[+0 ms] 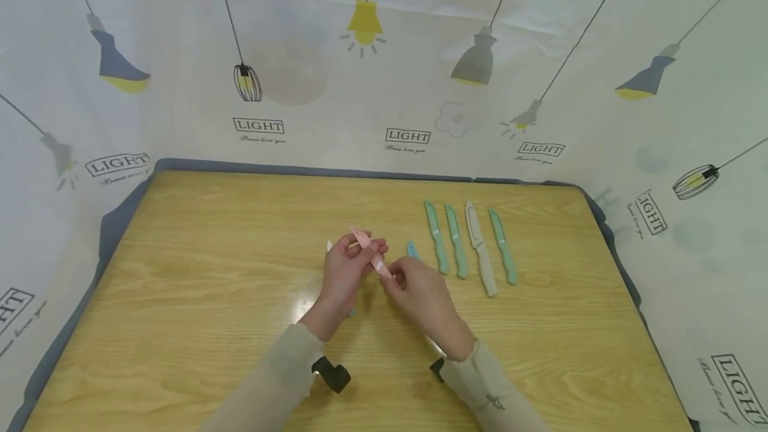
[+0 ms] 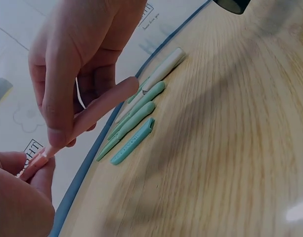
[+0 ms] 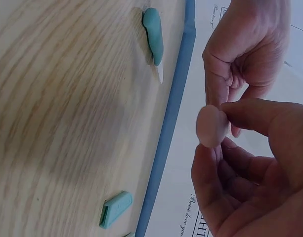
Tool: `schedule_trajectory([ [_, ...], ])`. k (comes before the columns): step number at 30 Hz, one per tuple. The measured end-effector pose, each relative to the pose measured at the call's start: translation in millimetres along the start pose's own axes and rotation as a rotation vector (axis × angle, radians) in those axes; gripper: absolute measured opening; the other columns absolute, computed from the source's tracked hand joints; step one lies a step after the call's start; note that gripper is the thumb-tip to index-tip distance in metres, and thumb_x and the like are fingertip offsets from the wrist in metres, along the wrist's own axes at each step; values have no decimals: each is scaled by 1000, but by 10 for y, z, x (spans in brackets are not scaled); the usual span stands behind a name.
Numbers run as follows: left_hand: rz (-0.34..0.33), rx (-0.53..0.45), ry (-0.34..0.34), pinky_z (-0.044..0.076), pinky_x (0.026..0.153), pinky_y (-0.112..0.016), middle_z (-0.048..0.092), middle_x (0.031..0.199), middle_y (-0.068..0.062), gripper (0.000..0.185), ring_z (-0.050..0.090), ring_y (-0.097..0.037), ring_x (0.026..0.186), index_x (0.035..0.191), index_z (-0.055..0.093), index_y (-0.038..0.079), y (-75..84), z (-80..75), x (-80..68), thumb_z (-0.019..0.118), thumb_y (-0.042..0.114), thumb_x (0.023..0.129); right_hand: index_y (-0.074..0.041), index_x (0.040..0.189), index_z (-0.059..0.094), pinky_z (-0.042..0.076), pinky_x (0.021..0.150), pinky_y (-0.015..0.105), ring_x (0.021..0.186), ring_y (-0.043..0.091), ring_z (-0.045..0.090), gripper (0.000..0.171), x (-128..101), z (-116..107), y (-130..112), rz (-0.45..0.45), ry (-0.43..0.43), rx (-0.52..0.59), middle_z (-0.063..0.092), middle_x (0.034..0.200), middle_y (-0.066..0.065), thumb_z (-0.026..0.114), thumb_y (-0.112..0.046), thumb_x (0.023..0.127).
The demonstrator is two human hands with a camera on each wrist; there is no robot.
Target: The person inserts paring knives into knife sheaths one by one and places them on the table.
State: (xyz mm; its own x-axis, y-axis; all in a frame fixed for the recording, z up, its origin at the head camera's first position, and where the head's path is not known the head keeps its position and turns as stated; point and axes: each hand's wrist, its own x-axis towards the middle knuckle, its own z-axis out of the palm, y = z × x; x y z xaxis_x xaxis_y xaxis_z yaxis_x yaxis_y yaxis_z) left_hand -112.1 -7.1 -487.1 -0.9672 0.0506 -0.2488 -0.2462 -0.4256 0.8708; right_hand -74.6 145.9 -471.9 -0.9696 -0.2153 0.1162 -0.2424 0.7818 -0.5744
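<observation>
Wooden desk (image 1: pixel 210 299) carrying a row of four sheathed knives (image 1: pixel 469 245) at right. Above its middle, left hand (image 1: pixel 346 271) and right hand (image 1: pixel 420 292), fingers of both curled and pinching one pink knife (image 1: pixel 370 252), held aloft between them. Loose teal sheath (image 2: pixel 133 141) lying just beside the row.

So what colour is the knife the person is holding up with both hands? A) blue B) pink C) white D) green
B: the pink knife is pinched between the left hand and the right hand, above the table, while the green knives and the white knife lie flat in a row.
</observation>
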Motion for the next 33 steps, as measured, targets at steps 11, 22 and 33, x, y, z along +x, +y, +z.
schedule_trajectory([
  [11,-17,76,57,59,96,-32,64,130,-25,44,69,-28,111,140,49,-10,19,-145,-7,64,-4,98,-5,103,72,56,64,32,71,13,60,25,107,-132,221,172,-40,-7,68,86,1,69,-29,101],
  [22,-16,106,143,60,89,-26,63,122,-19,42,68,-21,103,136,52,-9,104,-321,-16,67,-3,97,0,108,74,57,60,32,68,17,63,32,383,-269,504,226,-18,-132,72,89,8,62,-29,104],
  [33,0,117,190,60,89,-25,66,116,-14,42,67,-12,95,135,53,-11,141,-483,-44,68,-3,96,-3,80,70,39,43,29,52,18,49,33,633,-162,579,217,-30,-289,55,61,4,61,-24,105],
])
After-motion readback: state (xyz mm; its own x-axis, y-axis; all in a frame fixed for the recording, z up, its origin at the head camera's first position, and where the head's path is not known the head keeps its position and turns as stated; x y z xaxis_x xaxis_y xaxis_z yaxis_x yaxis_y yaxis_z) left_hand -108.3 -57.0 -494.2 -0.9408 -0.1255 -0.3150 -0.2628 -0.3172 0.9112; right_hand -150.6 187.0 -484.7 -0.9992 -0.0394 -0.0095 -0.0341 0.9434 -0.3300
